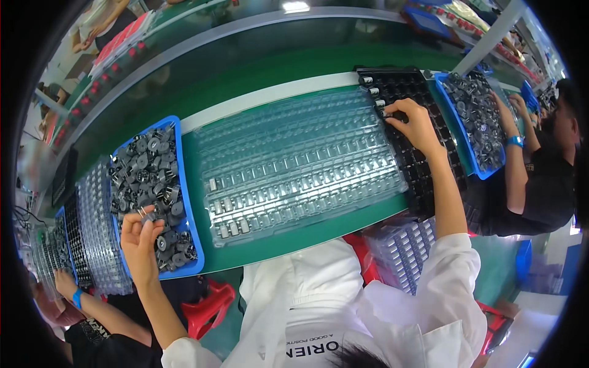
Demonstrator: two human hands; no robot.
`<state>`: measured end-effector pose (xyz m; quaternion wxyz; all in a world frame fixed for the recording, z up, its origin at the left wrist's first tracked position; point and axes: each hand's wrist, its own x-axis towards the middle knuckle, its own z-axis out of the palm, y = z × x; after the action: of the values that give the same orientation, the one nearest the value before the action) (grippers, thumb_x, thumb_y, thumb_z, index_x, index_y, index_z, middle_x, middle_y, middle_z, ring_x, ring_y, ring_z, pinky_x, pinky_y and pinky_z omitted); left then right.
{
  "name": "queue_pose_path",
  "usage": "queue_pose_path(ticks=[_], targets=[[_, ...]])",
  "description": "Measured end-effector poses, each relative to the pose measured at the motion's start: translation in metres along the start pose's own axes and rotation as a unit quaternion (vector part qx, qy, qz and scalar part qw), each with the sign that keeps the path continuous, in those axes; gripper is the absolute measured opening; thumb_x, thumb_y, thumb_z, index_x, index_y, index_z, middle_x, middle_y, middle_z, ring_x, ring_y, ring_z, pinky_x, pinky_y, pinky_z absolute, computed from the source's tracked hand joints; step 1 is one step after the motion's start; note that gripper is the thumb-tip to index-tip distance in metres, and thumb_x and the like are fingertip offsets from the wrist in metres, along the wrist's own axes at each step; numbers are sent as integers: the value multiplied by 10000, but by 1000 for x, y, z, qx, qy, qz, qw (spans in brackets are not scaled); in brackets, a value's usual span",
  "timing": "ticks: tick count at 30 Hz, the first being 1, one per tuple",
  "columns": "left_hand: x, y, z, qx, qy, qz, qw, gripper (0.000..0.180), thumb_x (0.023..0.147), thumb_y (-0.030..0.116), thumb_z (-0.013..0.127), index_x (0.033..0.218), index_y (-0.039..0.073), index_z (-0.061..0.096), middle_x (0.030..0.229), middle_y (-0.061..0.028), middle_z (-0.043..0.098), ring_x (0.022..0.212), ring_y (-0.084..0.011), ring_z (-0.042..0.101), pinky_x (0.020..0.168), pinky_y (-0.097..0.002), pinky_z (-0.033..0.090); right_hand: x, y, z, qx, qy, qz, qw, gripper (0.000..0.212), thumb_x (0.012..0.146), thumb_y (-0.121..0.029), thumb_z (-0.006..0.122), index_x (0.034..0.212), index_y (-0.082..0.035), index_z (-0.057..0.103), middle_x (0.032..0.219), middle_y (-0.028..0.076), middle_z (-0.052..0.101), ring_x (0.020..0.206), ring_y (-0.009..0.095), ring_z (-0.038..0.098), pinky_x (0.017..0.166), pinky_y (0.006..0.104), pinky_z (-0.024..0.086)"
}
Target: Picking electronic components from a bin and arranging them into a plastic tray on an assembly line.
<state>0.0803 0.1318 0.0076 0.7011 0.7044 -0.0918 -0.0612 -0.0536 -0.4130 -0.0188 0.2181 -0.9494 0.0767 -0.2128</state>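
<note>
A grey pinned component point(151, 216) is gripped between the thumb and fingertips of the left hand point(140, 244), just above the heap of similar grey parts point(145, 161) in the blue tray point(192, 221); a fingertip pinch seems to be used because the piece is small, and its thin pins are left sticking out past the fingers, perhaps so that they are not bent; the right hand point(418, 127) is stretched to the far left edge of the black tray point(410, 165), with thumb and forefinger brought nearly together beside a column of small silver pieces point(373, 92); whether one of these is gripped or only touched cannot be told, as the fingertips cover the spot; between the two hands, on the green bench point(307, 232), the clear tray point(294, 159) is laid flat, probably so that its rows of pockets can be reached from either side; a few silver cylinders point(243, 226) are seated at the left end of its nearer rows, where they are presumably kept apart and upright by the moulded pockets; the grey parts, by contrast, are piled loosely, and are apparently contained only by the blue tray's raised rim.
</note>
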Motion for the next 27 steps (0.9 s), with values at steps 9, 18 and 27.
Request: queue_pose_path(ticks=[9, 18, 27], targets=[[-27, 7, 73, -31, -97, 12, 995, 164, 820, -67, 621, 983, -49, 615, 1192, -168, 586, 941, -206, 649, 840, -284, 520, -13, -80, 18, -5, 52, 9, 999, 229, 771, 50, 617, 984, -25, 660, 1151, 123, 591, 1005, 292, 591, 878, 355, 464], [-60, -54, 127, 169, 27, 246, 954, 178, 788, -21, 664, 951, 9, 599, 1107, -142, 622, 991, -269, 597, 842, -332, 473, 2, -251, 157, 157, -56, -166, 972, 283, 816, -29, 619, 1098, -43, 647, 985, 102, 564, 905, 268, 546, 777, 347, 450], [-58, -56, 127, 145, 71, 257, 953, 180, 783, -26, 669, 947, 2, 599, 1100, -142, 617, 964, -274, 605, 821, -334, 486, 11, -259, 176, 160, 27, -191, 968, 220, 720, -49, 710, 935, -35, 662, 927, 88, 611, 871, 284, 555, 731, 370, 464]])
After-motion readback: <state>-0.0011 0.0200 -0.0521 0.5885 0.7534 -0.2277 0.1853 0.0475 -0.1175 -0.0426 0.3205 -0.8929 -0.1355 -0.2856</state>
